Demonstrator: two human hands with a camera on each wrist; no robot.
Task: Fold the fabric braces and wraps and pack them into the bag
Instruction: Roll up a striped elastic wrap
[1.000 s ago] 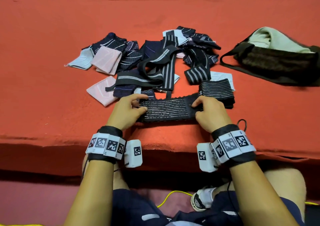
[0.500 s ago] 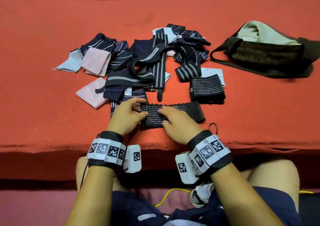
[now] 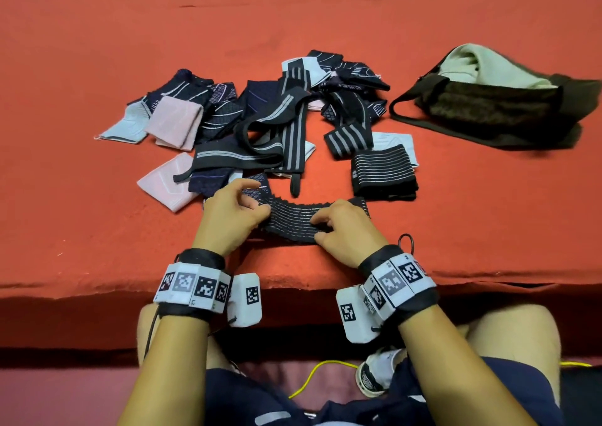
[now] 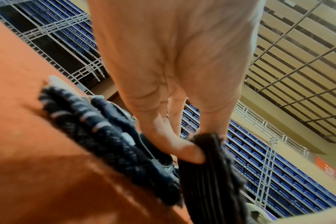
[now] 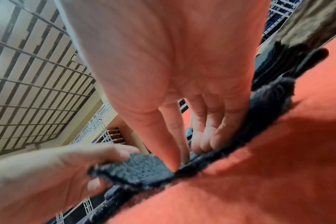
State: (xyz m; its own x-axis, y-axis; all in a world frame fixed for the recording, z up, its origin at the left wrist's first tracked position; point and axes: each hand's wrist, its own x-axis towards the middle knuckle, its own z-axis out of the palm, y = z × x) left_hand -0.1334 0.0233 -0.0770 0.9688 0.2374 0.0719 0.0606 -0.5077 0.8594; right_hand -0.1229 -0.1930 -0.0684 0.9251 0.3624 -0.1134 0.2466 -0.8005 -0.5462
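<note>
Wrap (image 3: 294, 222) spans between left hand (image 3: 229, 215) pinching its end and right hand (image 3: 342, 230) pressing flat.

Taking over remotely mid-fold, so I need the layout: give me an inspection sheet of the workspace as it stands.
Surface: orange cloth-covered table, front edge sagging.
Job's things: black striped wrap being folded; folded striped wrap beyond it; open dark bag far right with pale lining.
Clutter: unfolded pile of braces, pink and pale blue pieces at its left.
Grippers: left hand pinches the wrap's left end; right hand presses near its right end.
Cables: yellow cable on the floor.
Surroundings: blue stadium seats, railings.
</note>
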